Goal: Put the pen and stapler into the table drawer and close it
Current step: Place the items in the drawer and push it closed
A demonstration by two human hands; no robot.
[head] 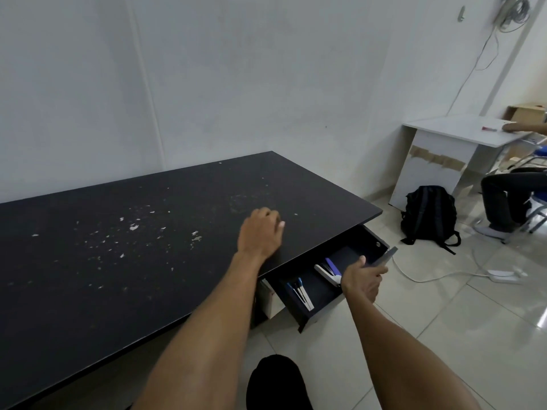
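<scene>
The black table (124,232) has its drawer (353,255) pulled out at the right, under the top. A white and purple stapler (329,272) lies inside the drawer near the middle. The pen (300,292), blue and white, lies to its left alongside similar pieces. My right hand (363,281) grips the drawer's front panel from above, and its thumb partly hides the stapler's near end. My left hand (262,232) rests palm down on the tabletop just behind the drawer, holding nothing.
A black backpack (429,216) stands on the tiled floor to the right. A white power strip and cable (503,275) lie beyond the drawer. A seated person's legs (509,199) and a white desk (455,143) are at the far right. My dark knee (275,383) is below.
</scene>
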